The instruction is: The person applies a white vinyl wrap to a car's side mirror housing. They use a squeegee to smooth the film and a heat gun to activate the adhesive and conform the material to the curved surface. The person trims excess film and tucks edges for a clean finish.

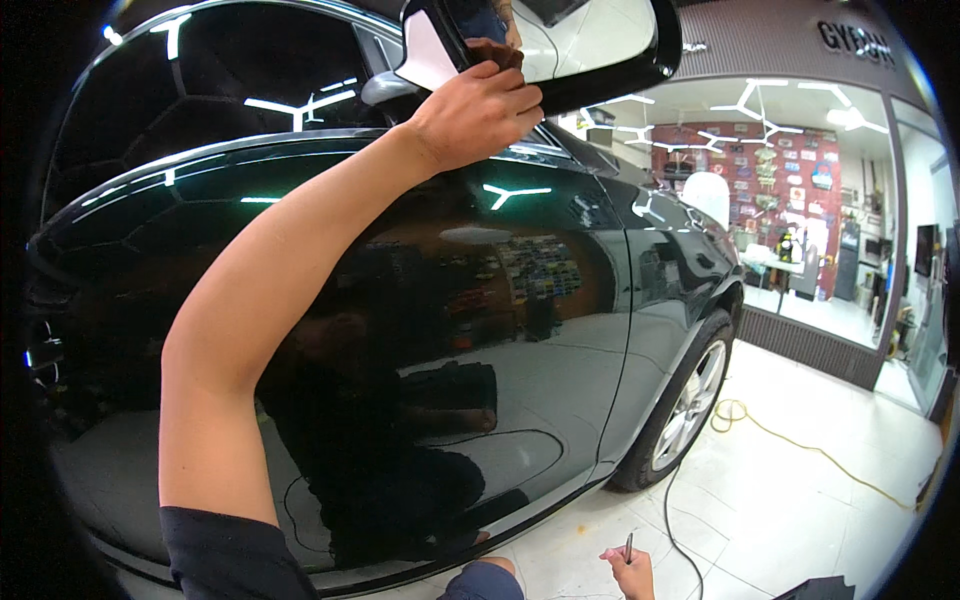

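Observation:
My left hand [482, 112] is raised to the lower edge of the car's side mirror [590, 88], which is glossy and dark-rimmed. Its fingers are bent and closed against the mirror, which reflects them; what they hold, if anything, is hidden. Low at the bottom edge, my right hand [631, 574] pinches a slim, dark, pen-like tool [628, 547] that points upward. That hand is away from the car. Under my left arm, the glossy black car door [540, 370] reflects the room and my body.
The front wheel [690, 405] stands to the right on a pale tiled floor [790, 480]. A black cable [672, 520] and a yellow cord [820, 449] lie there. Behind are a glass-fronted room and a white table [770, 262]. A dark object [815, 590] sits at the bottom right.

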`<state>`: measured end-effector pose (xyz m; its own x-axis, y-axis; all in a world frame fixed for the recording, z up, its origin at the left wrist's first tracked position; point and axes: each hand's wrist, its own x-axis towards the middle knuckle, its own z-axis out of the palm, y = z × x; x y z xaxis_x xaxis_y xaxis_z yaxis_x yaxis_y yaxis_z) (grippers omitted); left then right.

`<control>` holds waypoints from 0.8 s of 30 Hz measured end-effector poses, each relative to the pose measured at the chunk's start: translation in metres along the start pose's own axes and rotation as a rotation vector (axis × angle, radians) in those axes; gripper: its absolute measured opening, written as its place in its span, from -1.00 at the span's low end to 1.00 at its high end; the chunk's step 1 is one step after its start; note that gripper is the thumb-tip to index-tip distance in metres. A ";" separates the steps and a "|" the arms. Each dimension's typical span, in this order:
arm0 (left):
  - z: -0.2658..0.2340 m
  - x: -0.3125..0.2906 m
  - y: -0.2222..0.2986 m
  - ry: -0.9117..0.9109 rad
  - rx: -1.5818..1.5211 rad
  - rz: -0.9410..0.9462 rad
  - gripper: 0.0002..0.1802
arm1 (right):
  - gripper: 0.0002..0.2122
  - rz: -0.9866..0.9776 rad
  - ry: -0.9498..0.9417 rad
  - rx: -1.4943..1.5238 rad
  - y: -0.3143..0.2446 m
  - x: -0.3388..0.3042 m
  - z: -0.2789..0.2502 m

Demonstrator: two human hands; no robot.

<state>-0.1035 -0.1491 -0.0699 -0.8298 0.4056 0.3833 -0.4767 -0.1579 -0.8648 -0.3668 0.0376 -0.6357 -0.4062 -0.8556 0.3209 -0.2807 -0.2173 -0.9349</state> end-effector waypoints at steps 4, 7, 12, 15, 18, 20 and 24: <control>-0.009 -0.003 -0.021 -0.030 -0.044 0.080 -0.75 | -0.73 0.110 -0.032 -0.178 -0.014 -0.008 -0.012; -0.014 -0.003 -0.033 -0.016 0.006 0.110 -0.74 | -0.72 0.031 0.004 -0.118 -0.020 -0.010 -0.005; -0.033 -0.012 -0.061 -0.011 0.036 0.147 -0.72 | -0.73 0.041 -0.008 -0.109 -0.007 -0.015 0.007; -0.040 -0.011 -0.068 0.005 0.094 0.148 -0.76 | -0.75 0.133 -0.014 -0.035 -0.008 -0.020 0.007; -0.059 -0.010 -0.062 -0.005 0.027 0.098 -0.75 | -0.78 0.246 -0.046 0.183 -0.014 -0.019 0.023; -0.070 -0.016 -0.060 0.155 -0.094 -0.120 -0.65 | -0.79 0.262 -0.069 0.187 -0.009 -0.016 0.026; -0.077 -0.020 -0.089 0.264 -0.274 -0.610 -0.45 | -0.81 0.182 -0.109 0.171 -0.014 -0.012 0.039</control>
<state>-0.0224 -0.0741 -0.0256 -0.3248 0.5592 0.7627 -0.7143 0.3836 -0.5854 -0.3238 0.0330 -0.6325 -0.3380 -0.9313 0.1359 -0.0569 -0.1239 -0.9907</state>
